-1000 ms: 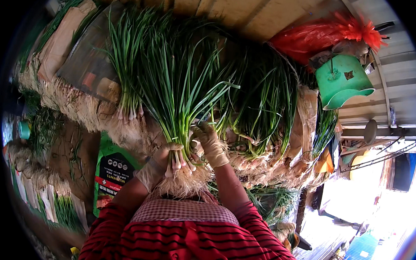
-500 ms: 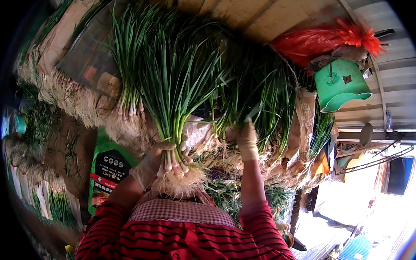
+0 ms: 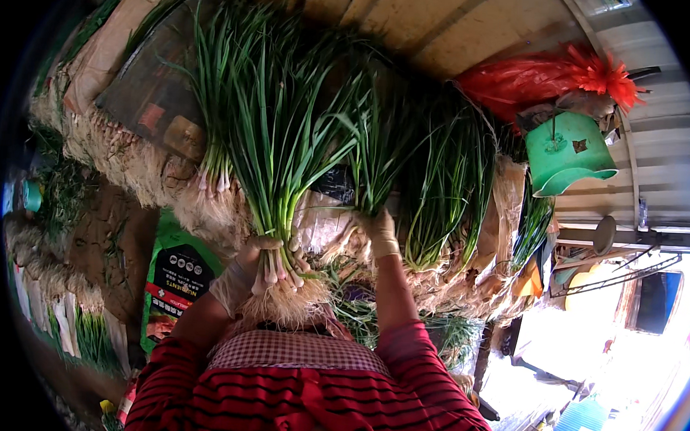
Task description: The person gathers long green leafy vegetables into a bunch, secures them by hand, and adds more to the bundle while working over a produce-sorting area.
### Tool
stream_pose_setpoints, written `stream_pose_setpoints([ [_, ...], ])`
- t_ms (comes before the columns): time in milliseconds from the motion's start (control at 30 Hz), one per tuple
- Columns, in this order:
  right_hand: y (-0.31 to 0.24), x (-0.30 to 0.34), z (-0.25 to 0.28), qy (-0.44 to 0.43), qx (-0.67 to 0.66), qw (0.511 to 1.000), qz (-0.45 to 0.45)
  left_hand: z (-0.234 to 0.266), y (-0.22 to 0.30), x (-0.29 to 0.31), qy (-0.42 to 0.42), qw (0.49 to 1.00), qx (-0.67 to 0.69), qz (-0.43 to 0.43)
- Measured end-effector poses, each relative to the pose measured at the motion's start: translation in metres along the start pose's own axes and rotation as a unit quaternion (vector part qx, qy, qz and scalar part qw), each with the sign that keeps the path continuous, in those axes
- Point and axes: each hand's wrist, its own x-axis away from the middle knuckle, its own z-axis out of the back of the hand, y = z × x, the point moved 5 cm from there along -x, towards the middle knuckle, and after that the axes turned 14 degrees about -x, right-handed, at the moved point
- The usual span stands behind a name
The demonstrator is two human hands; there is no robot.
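Note:
My left hand (image 3: 240,273), in a thin pale glove, grips a thick bunch of green onions (image 3: 282,160) just above its white bulbs and hairy roots. The leaves fan upward in the picture. My right hand (image 3: 380,232), also gloved, closes on the lower stalks of another green onion bunch (image 3: 378,148) in the stacked row to the right. Both sleeves are red with dark stripes.
A long pile of green onion bunches (image 3: 452,189) runs across the view, roots outward. A green and black printed bag (image 3: 177,278) lies at the left, with a green bucket (image 3: 568,151) and a red plastic bag (image 3: 532,78) at the upper right. Wooden boards are behind.
My right hand let go of the held bunch's roots and moved right to a bunch in the pile. My left hand keeps holding its bunch.

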Motion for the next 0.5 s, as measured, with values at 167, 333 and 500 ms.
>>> stream_pose_setpoints([
  [167, -0.025, 0.026, -0.006, 0.105, 0.229, 0.960, 0.124, 0.012, 0.000, 0.009, 0.054, 0.998, -0.013, -0.011],
  [333, 0.002, 0.007, -0.031, 0.111, 0.111, 0.988, -0.009, -0.012, 0.001, 0.002, 0.082, 0.996, -0.039, 0.021],
  [500, -0.025, 0.075, -0.014, -0.034, -0.157, 0.977, 0.140, 0.003, -0.006, -0.007, 0.110, 0.993, -0.043, 0.016],
])
